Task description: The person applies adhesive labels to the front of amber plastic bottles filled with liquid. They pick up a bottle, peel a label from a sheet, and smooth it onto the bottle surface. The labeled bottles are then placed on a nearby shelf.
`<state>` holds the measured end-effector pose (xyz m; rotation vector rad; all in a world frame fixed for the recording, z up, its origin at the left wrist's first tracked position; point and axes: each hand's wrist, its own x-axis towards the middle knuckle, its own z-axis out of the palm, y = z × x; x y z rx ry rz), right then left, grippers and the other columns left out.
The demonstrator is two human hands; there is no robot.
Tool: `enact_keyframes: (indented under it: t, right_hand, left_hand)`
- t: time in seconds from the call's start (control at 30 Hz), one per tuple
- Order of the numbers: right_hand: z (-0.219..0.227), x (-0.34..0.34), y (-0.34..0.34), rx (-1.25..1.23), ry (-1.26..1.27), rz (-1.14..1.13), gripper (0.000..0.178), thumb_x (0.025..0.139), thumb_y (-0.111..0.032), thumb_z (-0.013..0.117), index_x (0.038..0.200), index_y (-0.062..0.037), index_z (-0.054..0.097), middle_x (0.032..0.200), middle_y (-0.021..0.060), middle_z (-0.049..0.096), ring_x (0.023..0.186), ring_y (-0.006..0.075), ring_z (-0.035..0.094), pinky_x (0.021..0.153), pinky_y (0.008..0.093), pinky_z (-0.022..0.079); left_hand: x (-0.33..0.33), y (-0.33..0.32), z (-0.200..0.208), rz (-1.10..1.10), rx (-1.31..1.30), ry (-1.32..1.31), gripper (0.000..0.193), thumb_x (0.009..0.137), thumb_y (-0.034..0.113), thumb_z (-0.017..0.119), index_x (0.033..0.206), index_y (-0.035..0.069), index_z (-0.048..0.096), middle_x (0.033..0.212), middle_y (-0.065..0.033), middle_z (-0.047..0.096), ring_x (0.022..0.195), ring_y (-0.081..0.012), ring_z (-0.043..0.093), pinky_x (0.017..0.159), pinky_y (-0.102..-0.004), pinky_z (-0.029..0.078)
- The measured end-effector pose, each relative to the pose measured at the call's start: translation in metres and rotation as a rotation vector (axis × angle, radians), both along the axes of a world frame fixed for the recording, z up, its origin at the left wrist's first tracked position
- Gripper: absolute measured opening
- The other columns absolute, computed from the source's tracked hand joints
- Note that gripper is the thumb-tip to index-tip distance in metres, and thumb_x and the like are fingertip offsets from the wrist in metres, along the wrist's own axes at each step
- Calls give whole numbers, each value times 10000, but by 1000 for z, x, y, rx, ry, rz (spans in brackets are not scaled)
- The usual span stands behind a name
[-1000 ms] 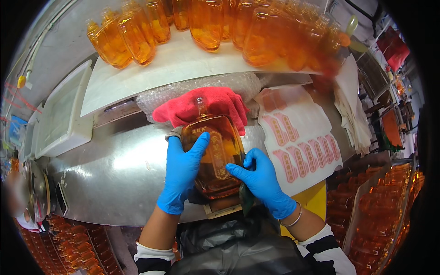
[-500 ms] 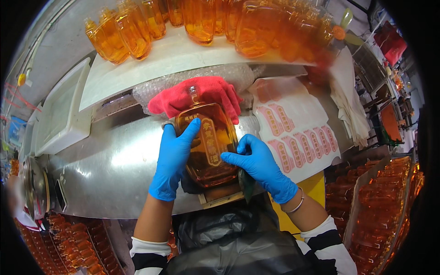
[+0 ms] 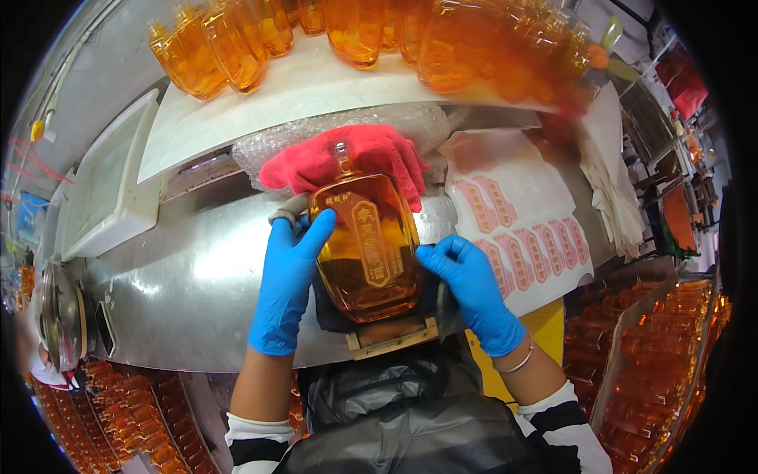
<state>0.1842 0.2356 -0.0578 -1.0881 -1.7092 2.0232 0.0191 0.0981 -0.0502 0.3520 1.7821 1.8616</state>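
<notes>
An amber glass bottle (image 3: 347, 261) with a gold-edged label lies tilted back, its clear neck against a red cloth (image 3: 308, 162). My gloved left hand (image 3: 292, 257) grips its left side, thumb over the front and fingers behind. Near those fingers sits a grey fabric-like piece (image 3: 289, 208). My gloved right hand (image 3: 466, 276) is beside the bottle's right edge, fingers curled and pressed together; what they hold is hidden. Below it hangs a dark, limp piece (image 3: 448, 312). Dark padding and a wooden frame (image 3: 395, 340) support the bottle's lower end.
A sheet of pink labels (image 3: 521, 261) lies to the right on the metal table (image 3: 189, 308). Bubble wrap (image 3: 253, 158) is behind the cloth. More amber bottles (image 3: 355, 35) stand on the white shelf (image 3: 300, 95). A white bin (image 3: 130, 213) is at left; crated bottles (image 3: 655, 355) flank me.
My right hand has moved off the label's lower front to the bottle's right edge. The label now shows whole. My left hand keeps its grip.
</notes>
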Motion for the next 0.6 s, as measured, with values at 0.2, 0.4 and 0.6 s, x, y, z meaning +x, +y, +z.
enact_keyframes:
  t: [0.2,0.4,0.6]
  right_hand:
    - [8,-10,-19,209,-45,119,365,691,-186,783,693,-106,427,643,-41,392,593,42,368,530,188,341]
    - [11,-11,-15,137,-95,134,390,673,-205,797,686,-95,423,630,-32,394,580,49,366,508,207,344]
    - [11,-11,-14,140,-99,139,381,684,-218,788,674,-86,430,627,-27,407,588,54,379,524,213,360]
  left_hand:
    - [0,15,-1,24,61,-18,509,780,179,691,1174,-18,436,1088,-125,549,989,-175,540,848,-292,450]
    - [1,14,-2,16,84,-5,515,781,183,689,1180,-18,432,1105,-127,540,989,-173,538,842,-293,453]
    - [-1,14,-6,17,62,29,528,787,187,681,1197,-21,421,1114,-132,526,1005,-185,529,850,-300,450]
